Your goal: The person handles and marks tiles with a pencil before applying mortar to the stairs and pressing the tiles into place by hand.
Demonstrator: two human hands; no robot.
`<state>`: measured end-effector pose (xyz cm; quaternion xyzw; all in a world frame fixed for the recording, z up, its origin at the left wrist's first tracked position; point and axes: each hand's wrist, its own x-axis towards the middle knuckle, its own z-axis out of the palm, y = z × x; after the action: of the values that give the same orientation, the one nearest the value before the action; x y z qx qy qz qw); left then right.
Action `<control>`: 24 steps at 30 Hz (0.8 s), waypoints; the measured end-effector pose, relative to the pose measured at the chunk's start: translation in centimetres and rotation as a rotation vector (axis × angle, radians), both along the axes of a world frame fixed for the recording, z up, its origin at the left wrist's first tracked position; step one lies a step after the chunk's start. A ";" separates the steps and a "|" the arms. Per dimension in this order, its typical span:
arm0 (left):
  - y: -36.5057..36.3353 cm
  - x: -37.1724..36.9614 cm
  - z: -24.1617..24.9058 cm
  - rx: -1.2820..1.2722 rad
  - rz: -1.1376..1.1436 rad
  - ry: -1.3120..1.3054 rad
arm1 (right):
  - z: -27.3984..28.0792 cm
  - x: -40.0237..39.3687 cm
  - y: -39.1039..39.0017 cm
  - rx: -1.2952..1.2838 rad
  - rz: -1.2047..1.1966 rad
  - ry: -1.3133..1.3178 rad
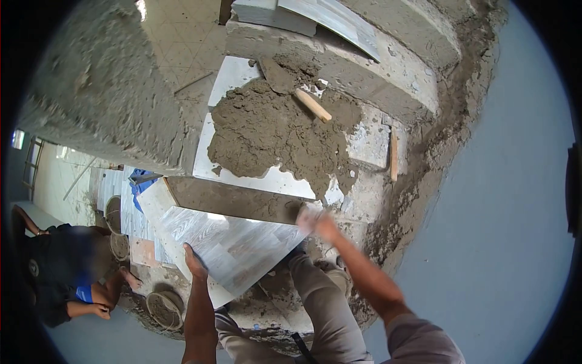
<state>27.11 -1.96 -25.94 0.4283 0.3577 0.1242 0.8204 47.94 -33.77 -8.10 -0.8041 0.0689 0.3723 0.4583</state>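
Observation:
A grey wood-patterned tile (236, 246) lies tilted in front of my legs. My left hand (195, 264) is closed on its near left edge, thumb on top. At the tile's far right corner is my right hand (312, 220), smeared by motion, its fingers hard to make out. Just beyond the tile runs a strip of spread mortar (236, 199) along a step. Farther up, a heap of wet mortar (273, 133) covers much of a white board (205, 145). A trowel (313, 106) with a wooden handle rests on the heap, its blade partly in the mortar.
A wooden-handled tool (394, 153) lies on the step at right. Tile pieces (339, 21) sit on the upper step. Another person (63, 267) crouches at left near buckets (164, 309). A rough cement wall (115, 91) stands at left, a grey wall (497, 200) at right.

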 end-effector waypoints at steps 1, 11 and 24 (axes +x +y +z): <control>-0.1 -0.1 -0.5 -0.054 0.041 0.025 | 1.1 4.0 0.2 0.304 -0.212 -0.015; -0.6 0.1 -1.2 0.233 0.136 0.481 | 5.8 40.1 6.8 1.060 -0.707 -0.167; -7.7 -8.7 6.6 0.771 0.257 0.761 | 7.7 46.6 8.5 1.459 -0.941 -0.305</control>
<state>18.36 -9.66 -19.33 0.6651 0.6068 0.1818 0.3954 94.51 -25.23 -0.39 -0.2402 0.0760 -0.0152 0.9676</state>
